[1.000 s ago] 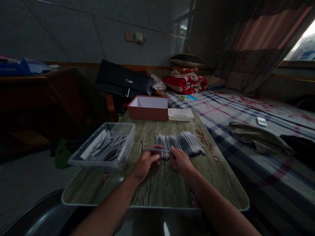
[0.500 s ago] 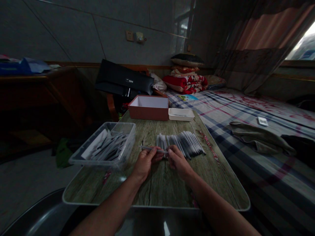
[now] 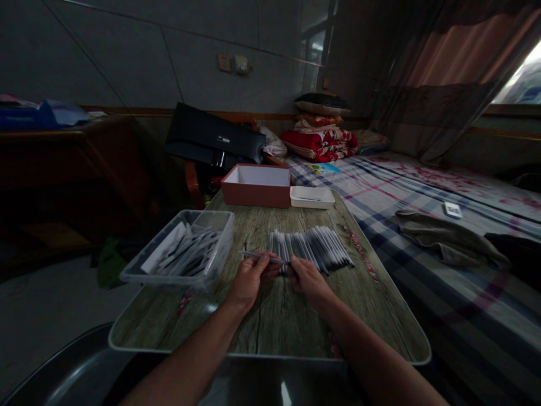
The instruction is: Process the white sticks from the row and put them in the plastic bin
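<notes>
My left hand (image 3: 250,280) and my right hand (image 3: 307,279) pinch the two ends of one thin pen (image 3: 262,257), held level just above the wooden table (image 3: 270,316). Right behind it lies a fanned row of similar pens (image 3: 313,247) flat on the table. A clear plastic bin (image 3: 183,248) with several more pens stands to the left of my left hand.
A reddish open box (image 3: 256,186) and a small white tray (image 3: 311,197) sit at the table's far end. A bed with a plaid sheet (image 3: 422,225) and crumpled cloth runs along the right. A black monitor (image 3: 213,140) leans behind the table.
The pen and both hands have shifted slightly left and towards me; the grip is unchanged.
</notes>
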Available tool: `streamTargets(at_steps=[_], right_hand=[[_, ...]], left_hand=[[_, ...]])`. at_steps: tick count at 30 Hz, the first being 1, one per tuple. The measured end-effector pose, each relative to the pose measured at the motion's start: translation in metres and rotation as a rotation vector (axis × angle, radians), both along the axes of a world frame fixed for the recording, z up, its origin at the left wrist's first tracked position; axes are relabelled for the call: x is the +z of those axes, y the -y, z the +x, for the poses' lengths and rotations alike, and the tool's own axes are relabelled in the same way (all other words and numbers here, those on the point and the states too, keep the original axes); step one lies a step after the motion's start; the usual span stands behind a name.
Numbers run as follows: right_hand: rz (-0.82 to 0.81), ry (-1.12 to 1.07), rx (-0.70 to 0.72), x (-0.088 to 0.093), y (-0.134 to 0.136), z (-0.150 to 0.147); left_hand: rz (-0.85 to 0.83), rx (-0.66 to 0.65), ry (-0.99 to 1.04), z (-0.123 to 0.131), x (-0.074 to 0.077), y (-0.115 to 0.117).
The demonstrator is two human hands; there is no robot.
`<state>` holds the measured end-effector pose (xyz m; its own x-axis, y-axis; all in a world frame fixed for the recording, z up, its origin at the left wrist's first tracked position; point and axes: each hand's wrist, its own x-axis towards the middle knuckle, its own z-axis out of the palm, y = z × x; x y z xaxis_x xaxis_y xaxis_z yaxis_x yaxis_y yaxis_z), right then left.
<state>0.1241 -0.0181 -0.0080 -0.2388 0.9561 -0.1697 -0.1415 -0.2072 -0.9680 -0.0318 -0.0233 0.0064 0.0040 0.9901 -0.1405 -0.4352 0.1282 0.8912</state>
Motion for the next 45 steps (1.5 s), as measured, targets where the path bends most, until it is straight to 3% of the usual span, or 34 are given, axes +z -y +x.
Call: streamTargets(at_steps=[6, 12, 17, 23, 28, 31, 37, 42, 45], right_hand=[[-0.004, -0.170, 0.029, 0.001, 0.001, -0.001], [-0.035, -0.050, 0.008, -0.002, -0.001, -0.001], [-0.022, -0.211, 0.025, 0.001, 0.001, 0.000], [-0.082, -0.109, 0.023, 0.002, 0.000, 0.000], [-0.096, -0.246, 0.053, 0.004, 0.002, 0.000], [-0.132, -0.210, 0.066, 0.002, 0.002, -0.001], [-0.089, -0.194, -0.025, 0.001, 0.000, 0.001], [-0.232, -0.471, 0.058, 0.008, 0.000, 0.008], [-0.308, -0.470, 0.130, 0.009, 0.000, 0.009]], left_hand=[[0.006, 0.011, 0.019, -0.001, 0.000, -0.001], [0.026, -0.010, -0.009, -0.002, -0.003, -0.001], [0.020, 0.005, 0.003, -0.003, -0.001, -0.001], [0.020, 0.006, -0.003, -0.003, -0.001, -0.002], [0.028, 0.004, -0.008, -0.003, -0.002, -0.002], [0.044, -0.009, -0.040, -0.003, -0.002, -0.002], [0.031, 0.099, 0.010, -0.007, -0.005, -0.006], [0.061, 0.184, 0.015, -0.009, -0.005, -0.006], [0.123, 0.174, -0.061, -0.006, -0.005, -0.002]])
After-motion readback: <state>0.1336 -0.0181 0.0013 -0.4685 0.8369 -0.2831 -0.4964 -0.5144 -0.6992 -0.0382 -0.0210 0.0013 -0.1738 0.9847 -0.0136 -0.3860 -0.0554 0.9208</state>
